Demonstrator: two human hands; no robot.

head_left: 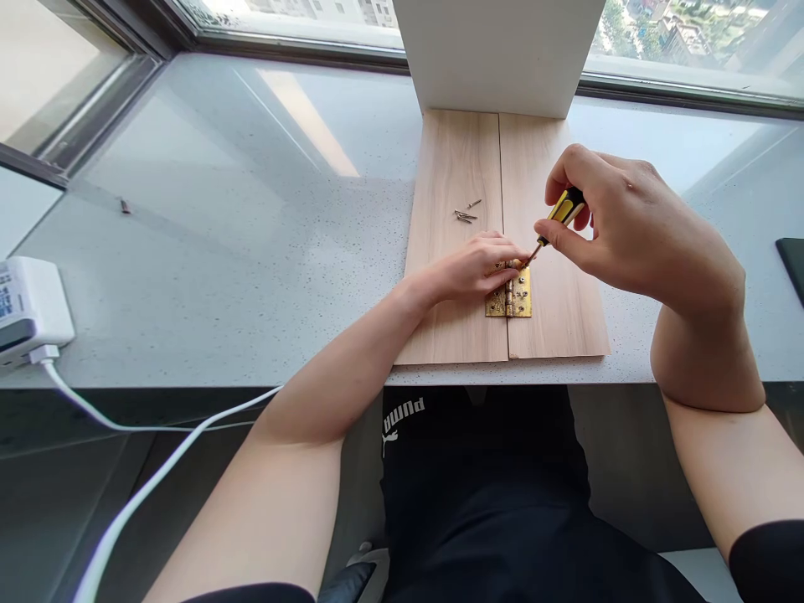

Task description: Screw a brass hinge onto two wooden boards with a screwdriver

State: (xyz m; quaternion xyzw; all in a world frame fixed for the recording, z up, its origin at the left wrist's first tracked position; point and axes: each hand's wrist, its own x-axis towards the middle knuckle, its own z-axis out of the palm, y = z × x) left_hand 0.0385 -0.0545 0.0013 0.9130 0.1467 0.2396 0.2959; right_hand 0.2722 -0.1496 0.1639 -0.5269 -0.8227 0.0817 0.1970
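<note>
Gold rectangular metal hinge (521,301), barrel (509,300) pointing away, lies under left hand (478,266), pinch unclear, below-left of right hand (637,228) gripping yellow-and-black screwdriver (564,214)!

Panel (496,59) beyond boards (559,327), counter (251,226) open leftward

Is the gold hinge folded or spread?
Spread flat. The gold hinge has one leaf on the left board and one on the right board.

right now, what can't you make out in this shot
All in the head view:
Gold-coloured metal hinge: upper part partly covered by left hand.
Yellow-and-black screwdriver: tip too small to confirm seating.
Loose silver screws: head shapes too small.
Flat black object: cut off at right edge.
</note>
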